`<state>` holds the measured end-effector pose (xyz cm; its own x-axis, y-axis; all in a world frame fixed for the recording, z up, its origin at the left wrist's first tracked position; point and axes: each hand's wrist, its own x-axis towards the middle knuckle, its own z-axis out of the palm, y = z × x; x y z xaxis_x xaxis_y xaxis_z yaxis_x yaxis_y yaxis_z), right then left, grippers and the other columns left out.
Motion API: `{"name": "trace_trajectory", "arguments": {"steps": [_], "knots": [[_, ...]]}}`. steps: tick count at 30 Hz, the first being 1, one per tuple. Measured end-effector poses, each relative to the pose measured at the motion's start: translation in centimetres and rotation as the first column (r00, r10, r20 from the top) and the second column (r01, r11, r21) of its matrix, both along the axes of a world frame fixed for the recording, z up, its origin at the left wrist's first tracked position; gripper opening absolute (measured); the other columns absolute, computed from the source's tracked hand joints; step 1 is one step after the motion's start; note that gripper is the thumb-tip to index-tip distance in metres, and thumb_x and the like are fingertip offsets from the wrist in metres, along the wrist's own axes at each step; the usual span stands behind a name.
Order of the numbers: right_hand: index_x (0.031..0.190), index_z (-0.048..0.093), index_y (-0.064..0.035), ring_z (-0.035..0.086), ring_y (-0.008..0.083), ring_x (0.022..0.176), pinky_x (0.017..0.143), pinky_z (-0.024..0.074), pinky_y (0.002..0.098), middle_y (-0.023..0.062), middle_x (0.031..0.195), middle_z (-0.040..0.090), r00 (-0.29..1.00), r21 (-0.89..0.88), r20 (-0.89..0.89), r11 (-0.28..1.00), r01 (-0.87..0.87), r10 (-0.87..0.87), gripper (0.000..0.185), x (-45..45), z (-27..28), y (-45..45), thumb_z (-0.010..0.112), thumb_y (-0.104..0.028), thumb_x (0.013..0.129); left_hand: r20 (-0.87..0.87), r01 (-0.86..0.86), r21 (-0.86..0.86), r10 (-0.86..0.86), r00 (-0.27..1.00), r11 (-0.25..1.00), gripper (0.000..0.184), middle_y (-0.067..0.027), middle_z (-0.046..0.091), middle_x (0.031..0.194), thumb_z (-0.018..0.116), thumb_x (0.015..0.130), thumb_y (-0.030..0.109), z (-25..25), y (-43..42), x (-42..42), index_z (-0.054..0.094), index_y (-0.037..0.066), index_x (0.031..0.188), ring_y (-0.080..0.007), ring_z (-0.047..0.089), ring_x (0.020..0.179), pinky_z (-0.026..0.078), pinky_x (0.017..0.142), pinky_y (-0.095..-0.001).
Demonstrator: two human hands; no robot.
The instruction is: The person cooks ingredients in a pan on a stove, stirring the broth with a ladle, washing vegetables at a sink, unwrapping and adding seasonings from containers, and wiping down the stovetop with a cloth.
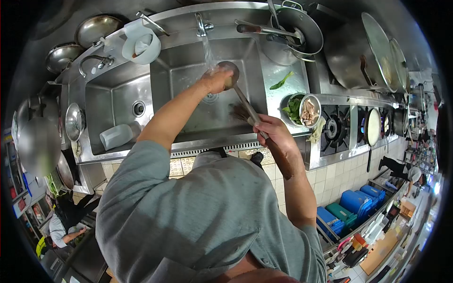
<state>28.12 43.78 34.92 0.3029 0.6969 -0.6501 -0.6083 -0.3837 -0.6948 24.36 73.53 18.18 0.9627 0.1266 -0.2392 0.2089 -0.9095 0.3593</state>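
A long-handled metal ladle [230, 70] is held over the large sink basin [181, 59], its round bowl up near the running tap. My left hand [218, 81] is closed at the bowl, in or beside the stream of water, fingers partly hidden. My right hand [275, 133] is wrapped round the lower end of the ladle's handle. A dark-bristled brush [239, 112] sticks out next to that handle, close to my right fingers; whether they grip it too I cannot tell. Water falls from the tap [203, 26].
A smaller basin [113, 96] at left contains a translucent pitcher [115, 137]. Large pots [302, 33] stand at right, beside bowls with leafy greens [293, 109] and pale pieces [309, 112]. Gas burners [335, 127] and a pan [373, 127] lie farther right. Other people work at both sides.
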Motion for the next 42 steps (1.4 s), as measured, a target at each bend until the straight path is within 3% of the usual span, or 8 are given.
{"name": "trace_trajectory", "arguments": {"steps": [5, 8, 13, 20, 29, 35, 40, 42], "knots": [[0.111, 0.063, 0.0006, 0.053, 0.0092, 0.054, 0.048, 0.0389, 0.0241, 0.0012, 0.077, 0.059, 0.999, -0.039, 0.050, 0.999, -0.015, 0.017, 0.024, -0.5, -1.2, -0.1, 0.062, -0.014, 0.092, -0.092, -0.188, -0.218, 0.171, 0.981, 0.958, 0.043, -0.0245, 0.062, 0.123, 0.062, 0.088, 0.011, -2.3, -1.1, 1.4, 0.052, 0.009, 0.130, -0.0416, 0.061, 0.114, 0.050, 0.095, -0.0488], [0.110, 0.063, 0.0026, 0.056, 0.0134, 0.053, 0.048, 0.0423, 0.0267, 0.0055, 0.077, 0.060, 0.994, -0.044, 0.099, 0.998, -0.039, 0.043, 0.022, -0.3, -1.8, -1.0, 0.065, -0.010, 0.092, 0.155, -0.235, -0.385, 0.313, 0.937, 0.893, 0.031, -0.0190, 0.070, 0.106, 0.064, 0.088, 0.017, -5.8, -0.2, 2.1, 0.057, 0.005, 0.116, -0.0351, 0.068, 0.101, 0.052, 0.085, -0.0454], [0.112, 0.063, 0.0027, 0.056, 0.0124, 0.054, 0.048, 0.0440, 0.0261, 0.0050, 0.078, 0.061, 0.999, -0.078, 0.044, 0.997, -0.014, 0.017, 0.025, -0.1, -1.6, -1.9, 0.065, -0.010, 0.091, -0.221, -0.361, -0.728, 0.300, 0.928, 0.582, 0.015, -0.0084, 0.066, 0.075, 0.065, 0.089, 0.014, -5.0, 0.4, 2.3, 0.062, 0.003, 0.100, -0.0169, 0.066, 0.074, 0.052, 0.061, -0.0353], [0.115, 0.063, 0.0026, 0.055, 0.0127, 0.058, 0.050, 0.0450, 0.0257, 0.0050, 0.079, 0.060, 0.996, -0.073, 0.076, 0.996, -0.045, 0.051, 0.028, -0.2, -2.0, -2.4, 0.066, -0.011, 0.091, -0.278, -0.432, -0.809, 0.388, 0.879, 0.399, 0.024, -0.0087, 0.068, 0.096, 0.070, 0.092, 0.023, -4.9, -0.7, 1.7, 0.063, 0.004, 0.106, -0.0165, 0.066, 0.075, 0.055, 0.057, -0.0327], [0.126, 0.059, 0.0057, 0.054, 0.0128, 0.056, 0.051, 0.0407, 0.0253, 0.0058, 0.078, 0.060, 0.993, -0.014, -0.100, 0.998, 0.062, -0.063, 0.038, -0.2, -1.8, -2.9, 0.065, -0.008, 0.090, -0.331, -0.481, -0.673, 0.353, 0.875, 0.561, 0.040, -0.0091, 0.070, 0.100, 0.077, 0.086, 0.031, -6.2, 0.8, 1.9, 0.069, 0.003, 0.115, -0.0210, 0.069, 0.089, 0.061, 0.065, -0.0353], [0.104, 0.064, -0.0001, 0.054, 0.0117, 0.056, 0.051, 0.0406, 0.0247, 0.0044, 0.077, 0.061, 0.995, -0.006, -0.100, 1.000, 0.027, -0.027, 0.017, 0.5, -2.7, -3.3, 0.064, -0.012, 0.092, -0.196, -0.324, -0.682, 0.262, 0.945, 0.655, 0.029, -0.0078, 0.069, 0.099, 0.067, 0.094, 0.013, -7.3, 2.0, 1.8, 0.064, 0.001, 0.120, -0.0178, 0.067, 0.090, 0.060, 0.079, -0.0370], [0.092, 0.062, -0.0036, 0.054, 0.0108, 0.057, 0.051, 0.0406, 0.0244, 0.0039, 0.078, 0.061, 0.996, 0.008, -0.083, 1.000, 0.019, -0.018, 0.010, 0.6, -2.6, -3.1, 0.063, -0.013, 0.093, -0.428, -0.582, -0.768, 0.462, 0.777, 0.267, 0.029, -0.0093, 0.063, 0.110, 0.070, 0.090, 0.006, -3.5, 1.0, 1.8, 0.063, 0.002, 0.118, -0.0191, 0.065, 0.095, 0.059, 0.082, -0.0333], [0.092, 0.062, -0.0035, 0.054, 0.0107, 0.057, 0.051, 0.0407, 0.0244, 0.0037, 0.078, 0.061, 0.996, 0.006, -0.086, 1.000, 0.031, -0.030, 0.010, 0.5, -2.5, -3.1, 0.063, -0.013, 0.093, -0.403, -0.522, -0.792, 0.372, 0.836, 0.316, 0.031, -0.0092, 0.063, 0.113, 0.069, 0.090, 0.004, -4.6, 1.8, 1.5, 0.063, 0.002, 0.120, -0.0189, 0.065, 0.097, 0.059, 0.083, -0.0322]]}}
